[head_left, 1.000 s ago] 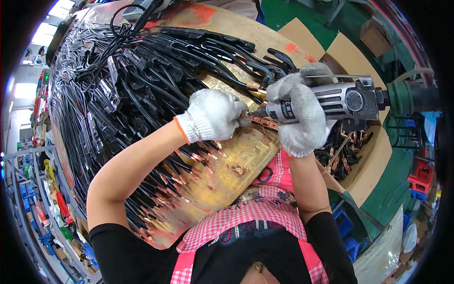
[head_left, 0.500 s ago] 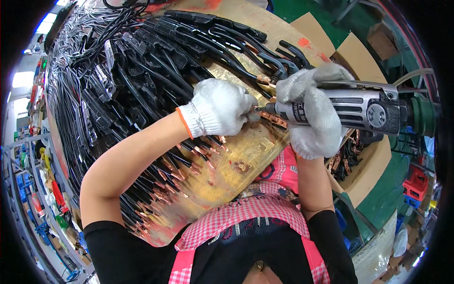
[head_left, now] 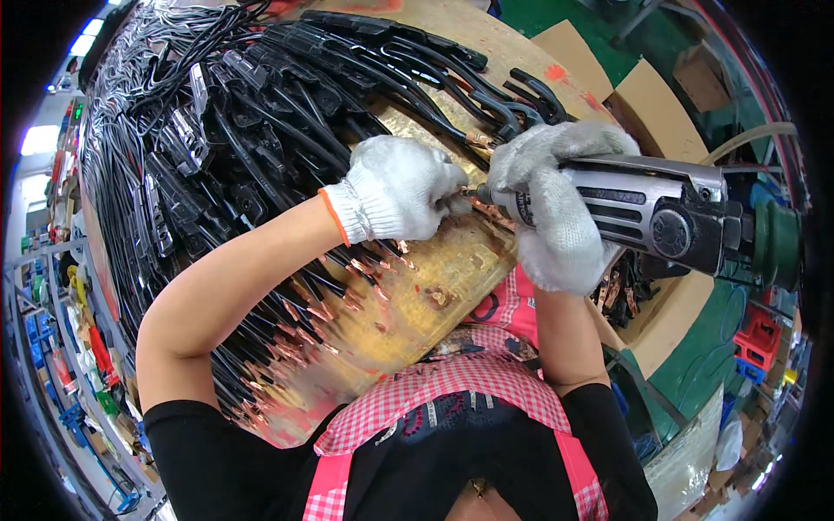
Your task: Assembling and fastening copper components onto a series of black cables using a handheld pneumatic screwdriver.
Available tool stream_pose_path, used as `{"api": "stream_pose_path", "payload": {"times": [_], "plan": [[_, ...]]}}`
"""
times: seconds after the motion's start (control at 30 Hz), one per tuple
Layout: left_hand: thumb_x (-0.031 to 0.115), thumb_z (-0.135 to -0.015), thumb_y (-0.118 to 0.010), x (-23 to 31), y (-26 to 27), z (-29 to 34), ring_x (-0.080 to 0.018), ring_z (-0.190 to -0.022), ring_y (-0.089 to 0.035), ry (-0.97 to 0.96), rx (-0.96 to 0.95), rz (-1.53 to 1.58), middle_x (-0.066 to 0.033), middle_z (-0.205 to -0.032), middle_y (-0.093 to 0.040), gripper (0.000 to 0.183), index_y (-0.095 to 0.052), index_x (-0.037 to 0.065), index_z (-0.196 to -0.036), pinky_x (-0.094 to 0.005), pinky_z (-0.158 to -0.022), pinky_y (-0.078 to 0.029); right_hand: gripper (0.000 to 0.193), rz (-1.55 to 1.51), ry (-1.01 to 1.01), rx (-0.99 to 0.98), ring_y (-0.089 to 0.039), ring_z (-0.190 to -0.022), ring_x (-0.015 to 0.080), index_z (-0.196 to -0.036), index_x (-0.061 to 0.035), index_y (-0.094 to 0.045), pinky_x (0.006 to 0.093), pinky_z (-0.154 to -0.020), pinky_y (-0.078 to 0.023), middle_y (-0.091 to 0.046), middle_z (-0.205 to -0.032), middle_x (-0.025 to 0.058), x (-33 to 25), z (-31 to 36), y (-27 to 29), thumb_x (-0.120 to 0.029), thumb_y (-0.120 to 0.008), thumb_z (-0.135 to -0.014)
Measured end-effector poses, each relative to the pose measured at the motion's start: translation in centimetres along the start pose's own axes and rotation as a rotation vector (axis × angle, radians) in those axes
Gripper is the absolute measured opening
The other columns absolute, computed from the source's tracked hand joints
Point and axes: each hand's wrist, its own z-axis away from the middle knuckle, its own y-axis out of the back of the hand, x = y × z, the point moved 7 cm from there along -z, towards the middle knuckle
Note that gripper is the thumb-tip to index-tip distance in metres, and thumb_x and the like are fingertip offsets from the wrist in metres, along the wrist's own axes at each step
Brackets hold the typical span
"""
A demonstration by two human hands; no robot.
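My left hand (head_left: pixel 401 187), in a white knit glove, is closed in a pinch near the table edge. What its fingertips hold is mostly hidden; a bit of copper colour shows there. My right hand (head_left: pixel 560 200), gloved too, wraps around the front of a silver and black power screwdriver (head_left: pixel 647 208). The tool lies nearly level, its tip pointing left and meeting the left fingertips. Just beneath the tip, copper pieces (head_left: pixel 497 222) lie on the worn yellowish tabletop (head_left: pixel 408 321). Black cables with bare copper ends (head_left: pixel 291 352) spread out below my left forearm.
Black plastic clamp handles (head_left: pixel 261 130) and cables are heaped over the table's left and far side. An open cardboard box (head_left: pixel 669 130) at right holds copper-and-black parts (head_left: pixel 621 291). Red crates (head_left: pixel 758 339) stand farther right; shelving (head_left: pixel 52 304) lines the left.
The screwdriver and my right hand have shifted left, with the tool's tip closer against my left fingertips. My left hand has moved slightly up and left, still pinched.
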Motion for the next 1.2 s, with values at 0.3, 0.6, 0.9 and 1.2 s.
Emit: {"api": "stream_pose_path", "payload": {"times": [0.3,0.6,0.9,1.2], "plan": [[0.037,-0.083,-0.067,0.3,0.2,-0.2,-0.0352,-0.074,-0.07,-0.049,0.103,-0.019,-0.0127,-0.077,-0.07,0.024,-0.075,0.017,-0.094,-0.0485,-0.064,-0.055,0.026,-0.157,-0.043,0.14,-0.062,-0.072,0.022,-0.113,-0.0044,-0.052,0.0339,-0.062,-0.052,-0.064,-0.086,0.0132,-0.1,0.3,0.3,0.001,-0.063,-0.089],[0.019,-0.085,-0.072,-0.2,3.5,-1.0,-0.0219,-0.089,-0.069,0.063,0.38,0.559,-0.0122,-0.097,-0.071,0.027,-0.071,0.004,-0.108,-0.0326,-0.083,-0.053,0.027,0.344,-0.373,0.691,-0.059,-0.058,0.0119,-0.105,-0.0045,-0.064,0.0258,-0.05,-0.048,-0.062,-0.076,0.0038,-1.0,4.7,20.5,-0.021,-0.075,-0.088],[0.019,-0.067,-0.08,3.3,2.2,-3.1,-0.0307,-0.086,-0.062,-0.27,0.516,-0.073,-0.0039,-0.088,-0.062,0.022,-0.067,0.014,-0.085,-0.0421,-0.075,-0.048,0.061,1.923,-0.622,0.601,-0.067,-0.101,0.0406,-0.133,-0.0158,-0.061,0.0498,-0.091,-0.053,-0.064,-0.122,0.0189,1.0,12.9,31.1,-0.043,-0.072,-0.08],[0.023,-0.091,-0.067,-0.9,6.6,-1.9,-0.0334,-0.092,-0.07,-0.055,0.341,0.029,-0.013,-0.105,-0.07,0.021,-0.074,0.012,-0.107,-0.0415,-0.079,-0.055,0.031,1.668,-0.532,0.23,-0.055,-0.124,0.0357,-0.105,-0.0181,-0.079,0.0451,-0.103,-0.045,-0.058,-0.137,0.0141,10.5,6.6,23.8,-0.041,-0.069,-0.087]]}}
